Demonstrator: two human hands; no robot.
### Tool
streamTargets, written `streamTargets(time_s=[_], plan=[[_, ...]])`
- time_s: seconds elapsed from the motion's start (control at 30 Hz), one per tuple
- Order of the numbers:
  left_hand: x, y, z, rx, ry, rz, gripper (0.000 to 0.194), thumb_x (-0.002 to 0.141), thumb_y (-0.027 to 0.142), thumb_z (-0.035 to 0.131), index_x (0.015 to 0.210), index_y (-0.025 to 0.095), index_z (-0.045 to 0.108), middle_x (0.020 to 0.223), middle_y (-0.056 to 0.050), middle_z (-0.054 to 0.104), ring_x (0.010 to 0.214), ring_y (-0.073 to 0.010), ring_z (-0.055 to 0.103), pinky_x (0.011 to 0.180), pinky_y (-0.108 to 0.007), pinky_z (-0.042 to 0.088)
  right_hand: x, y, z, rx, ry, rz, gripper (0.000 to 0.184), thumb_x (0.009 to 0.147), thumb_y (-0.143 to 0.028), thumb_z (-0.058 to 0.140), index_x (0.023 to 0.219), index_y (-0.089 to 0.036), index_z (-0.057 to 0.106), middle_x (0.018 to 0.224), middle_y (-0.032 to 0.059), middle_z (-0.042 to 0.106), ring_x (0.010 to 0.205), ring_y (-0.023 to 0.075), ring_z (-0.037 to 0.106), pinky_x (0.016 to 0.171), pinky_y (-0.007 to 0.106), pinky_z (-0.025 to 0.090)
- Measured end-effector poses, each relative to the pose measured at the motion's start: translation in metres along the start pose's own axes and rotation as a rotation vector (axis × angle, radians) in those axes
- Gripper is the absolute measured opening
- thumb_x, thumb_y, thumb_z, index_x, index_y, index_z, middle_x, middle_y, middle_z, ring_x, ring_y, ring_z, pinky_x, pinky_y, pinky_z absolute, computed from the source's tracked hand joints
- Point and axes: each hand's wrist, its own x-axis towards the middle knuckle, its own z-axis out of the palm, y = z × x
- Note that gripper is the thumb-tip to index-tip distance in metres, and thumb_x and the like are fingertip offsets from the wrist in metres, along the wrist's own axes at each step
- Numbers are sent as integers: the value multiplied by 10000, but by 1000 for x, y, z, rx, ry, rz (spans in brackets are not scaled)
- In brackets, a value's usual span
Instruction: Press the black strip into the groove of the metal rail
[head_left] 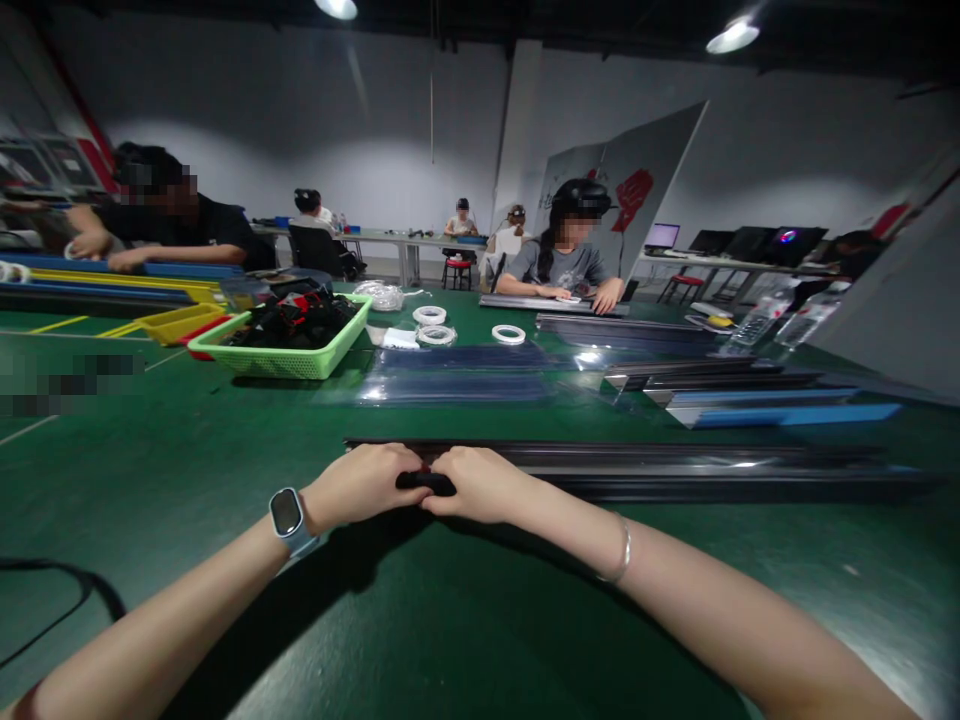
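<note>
A long dark metal profile (pixel 705 465) lies across the green table in front of me. My left hand (pixel 367 482) and my right hand (pixel 474 484) are close together at its left end, fingers curled over it. Between my thumbs shows a small black piece (pixel 426 483); whether it is part of the profile or separate, I cannot tell. My fingertips are mostly hidden behind the hands.
Beyond the profile lie a clear plastic-wrapped bundle (pixel 457 375), several rolls of tape (pixel 508 334), and more profiles (pixel 780 408), some with blue faces. A green basket (pixel 300 357) of black parts stands left. Water bottles (pixel 761 318) are at right. Co-workers (pixel 574 250) sit opposite.
</note>
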Motion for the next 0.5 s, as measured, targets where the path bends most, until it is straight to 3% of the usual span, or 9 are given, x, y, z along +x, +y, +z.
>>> streamTargets(time_s=[0.23, 0.5], plan=[[1, -4, 1, -21, -26, 21, 282, 843, 426, 516, 983, 222, 652, 987, -49, 657, 943, -202, 601, 832, -280, 434, -6, 7, -12, 53, -106, 38, 354, 798, -485, 546, 867, -160, 666, 859, 78, 683, 782, 209, 631, 674, 270, 435], [1, -4, 3, -26, -27, 13, 255, 848, 395, 509, 905, 205, 668, 968, -56, 665, 901, -206, 618, 796, -281, 445, -7, 2, -2, 37, -29, 108, 246, 810, -355, 561, 874, -132, 642, 912, 101, 654, 856, 197, 611, 748, 270, 438]])
